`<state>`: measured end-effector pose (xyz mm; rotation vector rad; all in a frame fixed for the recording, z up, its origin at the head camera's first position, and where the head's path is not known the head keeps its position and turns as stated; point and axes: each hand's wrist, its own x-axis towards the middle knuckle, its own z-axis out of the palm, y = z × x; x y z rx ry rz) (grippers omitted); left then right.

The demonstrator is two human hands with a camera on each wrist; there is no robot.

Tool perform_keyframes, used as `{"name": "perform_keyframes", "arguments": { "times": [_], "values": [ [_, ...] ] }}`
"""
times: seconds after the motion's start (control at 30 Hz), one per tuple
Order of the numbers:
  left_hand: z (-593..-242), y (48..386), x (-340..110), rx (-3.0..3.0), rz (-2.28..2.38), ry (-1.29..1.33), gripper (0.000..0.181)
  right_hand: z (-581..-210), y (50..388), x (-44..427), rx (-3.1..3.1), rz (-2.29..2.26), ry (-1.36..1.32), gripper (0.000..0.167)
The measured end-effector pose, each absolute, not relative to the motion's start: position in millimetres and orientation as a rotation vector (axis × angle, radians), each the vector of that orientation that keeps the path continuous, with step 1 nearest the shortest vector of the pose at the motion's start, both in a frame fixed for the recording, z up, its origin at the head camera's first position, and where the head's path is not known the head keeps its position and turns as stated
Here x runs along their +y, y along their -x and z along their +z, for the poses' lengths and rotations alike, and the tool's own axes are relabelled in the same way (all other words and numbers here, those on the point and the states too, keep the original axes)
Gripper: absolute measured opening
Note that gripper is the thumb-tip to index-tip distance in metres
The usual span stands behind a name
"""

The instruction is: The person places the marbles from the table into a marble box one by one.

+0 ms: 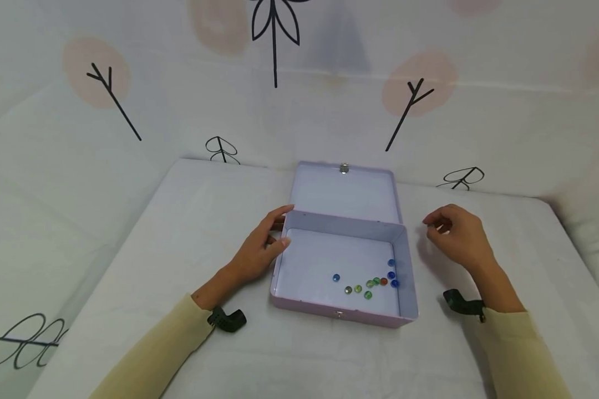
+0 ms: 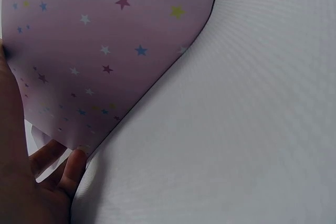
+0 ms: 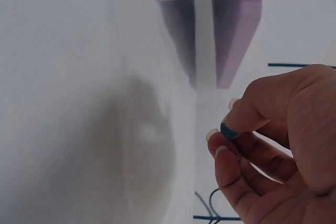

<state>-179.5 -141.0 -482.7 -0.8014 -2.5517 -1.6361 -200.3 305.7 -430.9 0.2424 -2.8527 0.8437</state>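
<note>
A lilac lidded box (image 1: 309, 257) stands on the white-covered table, its lid (image 1: 346, 191) laid back on the far side. Several glass marbles (image 1: 358, 288), green, blue and one orange, lie on the box floor, mostly toward the right. My left hand (image 1: 257, 249) grips the box's left wall, thumb over the rim and fingers at the outside. The left wrist view shows the star-printed outer side of the box (image 2: 105, 35) beside the fingers. To the right of the box, my right hand (image 1: 456, 235) pinches a blue glass marble (image 3: 229, 131) between thumb and fingertips, above the table.
White cloth (image 1: 219, 205) covers the table. Behind it hangs a pale backdrop (image 1: 329, 111) with printed plant shapes. A metal clasp (image 1: 344, 168) sits on the lid's far edge, and its catch (image 1: 339, 314) is on the box's front wall.
</note>
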Motion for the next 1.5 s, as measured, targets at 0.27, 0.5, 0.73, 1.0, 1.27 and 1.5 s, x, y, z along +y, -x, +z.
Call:
{"name": "perform_keyframes", "arguments": {
  "times": [0.27,0.5,0.73,1.0,1.27,1.5],
  "values": [
    [-481.7,181.0,-140.6,-2.547,-1.634,0.802,0.066,-411.1,191.6,288.5,-2.784,0.906,-0.336,0.017],
    [-480.7,180.3,-139.8,-2.541,-1.654,0.811,0.066,-399.8,181.3,268.8,-2.689,0.962,-0.476,0.022],
    [-480.7,179.5,-139.3,-2.541,-1.651,0.803,0.066,-395.6,175.9,255.4,-2.662,0.972,-0.628,0.026],
    [-479.3,177.6,-138.2,-2.526,-1.692,0.792,0.068,-394.0,172.1,250.1,-2.643,0.941,-0.711,0.030],
    [-446.9,162.2,-134.5,-2.518,-1.734,0.806,0.065,-398.3,170.7,244.1,-2.644,0.977,-0.868,0.038],
    [-444.1,160.7,-133.3,-2.518,-1.726,0.809,0.066,-400.2,171.4,241.6,-2.626,0.987,-0.901,0.035]
  ]
}}
